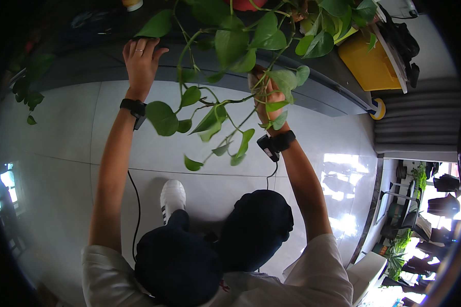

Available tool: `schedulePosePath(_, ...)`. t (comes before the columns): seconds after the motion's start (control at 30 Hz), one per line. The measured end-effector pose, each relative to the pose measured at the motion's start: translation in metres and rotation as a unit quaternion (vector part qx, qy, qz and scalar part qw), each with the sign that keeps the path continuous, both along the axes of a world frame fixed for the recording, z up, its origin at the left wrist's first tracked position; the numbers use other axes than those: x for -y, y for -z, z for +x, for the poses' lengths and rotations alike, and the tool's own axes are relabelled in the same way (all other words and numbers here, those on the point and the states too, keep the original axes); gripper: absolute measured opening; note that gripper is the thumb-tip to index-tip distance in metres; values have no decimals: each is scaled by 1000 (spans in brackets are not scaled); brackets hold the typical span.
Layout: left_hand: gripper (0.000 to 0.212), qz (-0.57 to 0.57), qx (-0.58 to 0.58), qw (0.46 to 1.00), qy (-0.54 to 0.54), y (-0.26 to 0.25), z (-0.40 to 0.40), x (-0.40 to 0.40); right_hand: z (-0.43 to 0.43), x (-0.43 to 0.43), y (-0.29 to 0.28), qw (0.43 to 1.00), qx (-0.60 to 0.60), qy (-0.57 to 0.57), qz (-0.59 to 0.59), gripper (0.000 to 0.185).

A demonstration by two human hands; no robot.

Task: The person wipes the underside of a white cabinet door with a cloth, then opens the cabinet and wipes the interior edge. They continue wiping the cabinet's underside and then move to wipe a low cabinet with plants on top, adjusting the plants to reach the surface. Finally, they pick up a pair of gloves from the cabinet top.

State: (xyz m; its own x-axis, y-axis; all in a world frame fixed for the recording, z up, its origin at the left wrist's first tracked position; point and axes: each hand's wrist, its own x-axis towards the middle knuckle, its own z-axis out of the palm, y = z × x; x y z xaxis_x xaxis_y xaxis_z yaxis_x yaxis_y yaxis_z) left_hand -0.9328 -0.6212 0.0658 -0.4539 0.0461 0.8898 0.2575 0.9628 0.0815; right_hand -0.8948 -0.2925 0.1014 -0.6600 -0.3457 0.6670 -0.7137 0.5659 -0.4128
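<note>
My left hand (pixel 141 61) rests at the edge of a dark grey cabinet (pixel 111 71), thumb apart from the fingers, holding nothing that I can see. A ring is on one finger. Trailing vines of a pothos plant (pixel 230 46) hang between my arms, and one broad leaf comes close to the left fingertips. Leaves and stems partly cover my right hand (pixel 271 92), which is at the cabinet's front face. A small pale grey thing (pixel 252 82) shows along that hand's left side; whether it is gripped is hidden. Black straps with small devices circle both wrists.
A yellow bin (pixel 363 63) stands on the cabinet at right, near a red pot (pixel 247 4). A round yellow-and-white item (pixel 378 109) is at the cabinet's right end. Black cables (pixel 138 207) run from the wrist devices. Beyond a grey curtain (pixel 418 115) are chairs and plants.
</note>
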Motion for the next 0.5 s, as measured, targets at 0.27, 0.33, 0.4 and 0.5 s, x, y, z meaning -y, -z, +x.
schedulePosePath(0.27,31,2,-12,1000,-7,3,0,8,-18,-19,8,999,-8,43,15,32)
schedulePosePath(0.33,30,8,-12,1000,-7,3,2,11,-17,-13,2,996,-48,66,29,34)
schedulePosePath(0.4,30,16,-11,1000,-7,2,4,10,-22,-14,5,994,-74,65,48,35)
schedulePosePath(0.5,30,27,8,1000,-6,0,5,5,-25,-13,-3,992,-95,62,58,36)
